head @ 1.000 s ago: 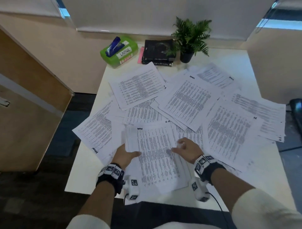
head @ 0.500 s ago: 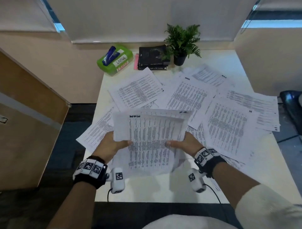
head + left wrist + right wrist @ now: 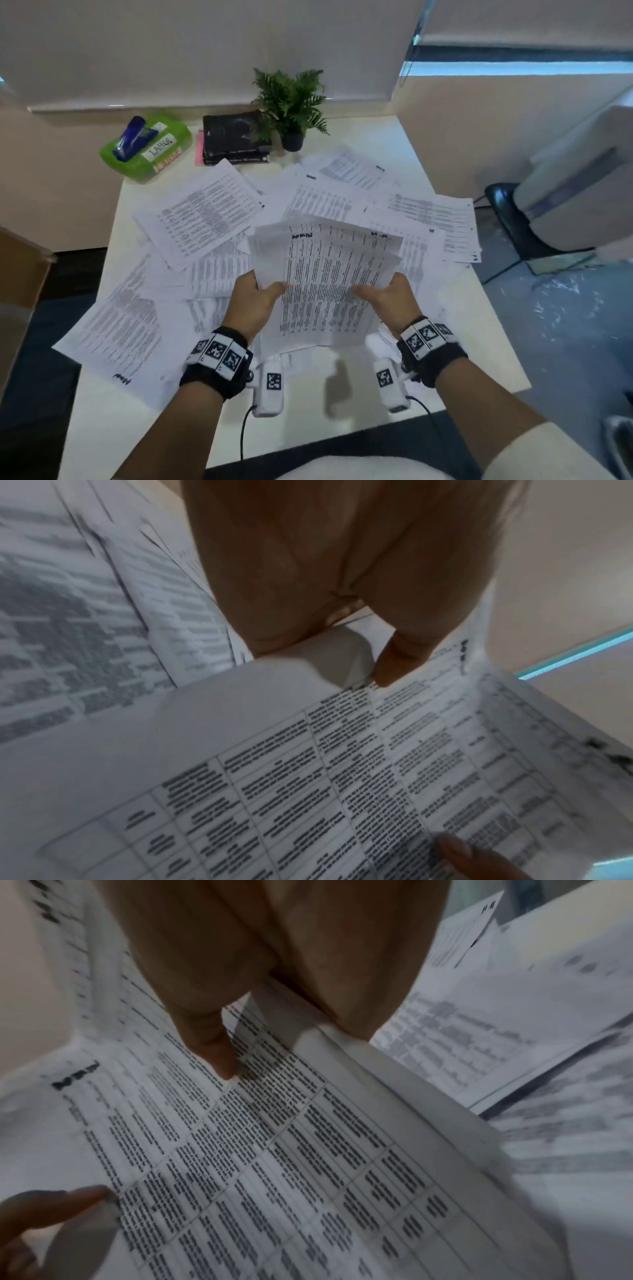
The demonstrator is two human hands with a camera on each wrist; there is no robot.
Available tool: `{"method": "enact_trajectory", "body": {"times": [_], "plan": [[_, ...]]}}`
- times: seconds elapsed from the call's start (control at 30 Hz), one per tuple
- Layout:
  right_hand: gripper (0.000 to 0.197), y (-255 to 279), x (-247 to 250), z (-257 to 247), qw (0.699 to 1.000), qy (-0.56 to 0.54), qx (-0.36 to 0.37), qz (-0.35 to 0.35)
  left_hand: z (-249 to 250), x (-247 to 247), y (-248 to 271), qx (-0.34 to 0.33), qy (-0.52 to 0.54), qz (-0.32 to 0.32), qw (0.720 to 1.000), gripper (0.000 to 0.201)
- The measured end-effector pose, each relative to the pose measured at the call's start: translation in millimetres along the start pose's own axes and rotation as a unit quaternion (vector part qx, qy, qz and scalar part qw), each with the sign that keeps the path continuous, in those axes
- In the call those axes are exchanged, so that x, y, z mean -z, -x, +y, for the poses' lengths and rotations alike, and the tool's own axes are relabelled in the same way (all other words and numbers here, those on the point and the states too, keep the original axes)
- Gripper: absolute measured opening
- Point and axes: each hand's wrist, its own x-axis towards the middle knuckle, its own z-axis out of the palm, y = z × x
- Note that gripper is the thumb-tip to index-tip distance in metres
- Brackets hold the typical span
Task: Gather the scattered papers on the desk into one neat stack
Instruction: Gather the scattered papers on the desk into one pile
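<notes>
A bundle of printed papers [image 3: 322, 277] is lifted off the white desk [image 3: 342, 404], tilted up towards me. My left hand [image 3: 255, 301] grips its left edge, thumb on the front sheet. My right hand [image 3: 390, 301] grips its right edge the same way. The left wrist view shows the held bundle [image 3: 308, 777] under my thumb, the right wrist view shows the same bundle [image 3: 274, 1150] pinched by my fingers. Several loose sheets [image 3: 202, 212] lie scattered flat over the desk, overlapping, with one large sheet [image 3: 116, 329] hanging past the left edge.
At the back of the desk stand a green tissue box [image 3: 147, 150] with a blue stapler on it, a stack of black books [image 3: 236, 142] and a small potted fern [image 3: 291, 106]. A wooden cabinet [image 3: 17, 291] is to the left, a chair base [image 3: 513, 219] to the right.
Both hands picked the bundle up off the desk and raised it; it now stands tilted in the air and sits further right than half a second ago.
</notes>
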Motion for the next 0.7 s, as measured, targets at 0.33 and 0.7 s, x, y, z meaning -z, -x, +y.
{"method": "enact_trajectory", "body": {"times": [0.33,0.7], "plan": [[0.034,-42,81,61,0.994,0.08,-0.064,0.025,-32,-88,-41,0.171,-0.097,-0.038,0.98,0.03],[0.043,-80,129,103,0.979,0.166,-0.118,0.007,-49,-92,-65,0.256,-0.344,0.1,0.898,0.068]]}}
